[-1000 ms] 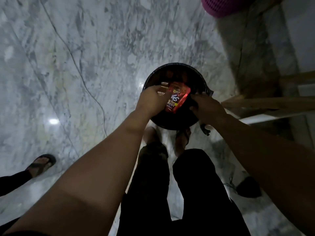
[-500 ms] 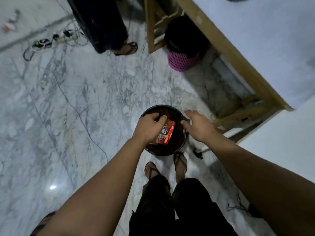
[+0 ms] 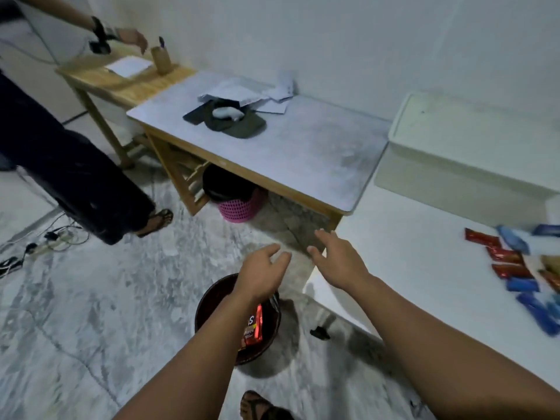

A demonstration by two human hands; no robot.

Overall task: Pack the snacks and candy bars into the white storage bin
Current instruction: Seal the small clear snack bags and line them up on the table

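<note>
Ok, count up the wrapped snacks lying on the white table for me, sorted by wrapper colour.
Red wrappers: 3
Blue wrappers: 4
Brownish wrappers: 2, blurred at the picture's edge
Total: 9 in view on the white table; the frame's right edge may cut off more.

— Where does the white storage bin [image 3: 472, 147] sit?

— On the white counter at the far right, against the wall, seemingly upside down, its broad flat face upward.

— And the snacks?

— A cluster of candy bars [image 3: 521, 268] lies flat on the counter nearer the edge, red wrappers and blue ones side by side, well apart from the bin. One red snack packet [image 3: 253, 327] stands tilted inside the dark bucket [image 3: 209, 301] on the floor.
</note>
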